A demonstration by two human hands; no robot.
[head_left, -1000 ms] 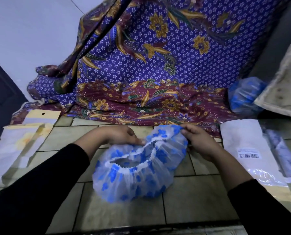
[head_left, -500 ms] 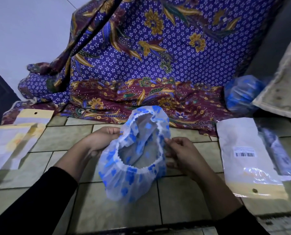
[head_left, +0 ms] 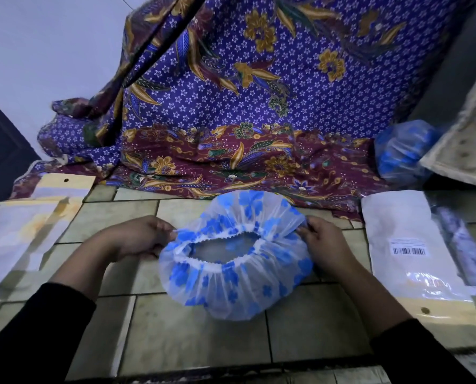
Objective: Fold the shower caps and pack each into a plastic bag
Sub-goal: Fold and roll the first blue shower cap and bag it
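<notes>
On my feed both hands are closed on the same shower cap [head_left: 231, 286]: my left hand [head_left: 137, 239] pinches the gathered rim on the cap's left side, and my right hand [head_left: 325, 245] pinches the rim on its right side. The fingers of both are curled round the elastic. The cap is clear plastic with blue flowers. It is stretched between the two hands over the middle of the tiled floor [head_left: 192, 333], and its opening is pulled into a wide oval facing up at me. I cannot tell whether its underside rests on the tiles or hangs just above them. Near the floor's right edge lies a flat plastic bag [head_left: 403, 217] with a barcode label and a yellow header strip. Near the left edge lies a stack of similar bags [head_left: 29, 231]. Along the far edge a purple patterned cloth [head_left: 259, 106] hangs down and spreads onto the tiles. A clear sack of blue caps [head_left: 400, 151] sits at the far right corner.
</notes>
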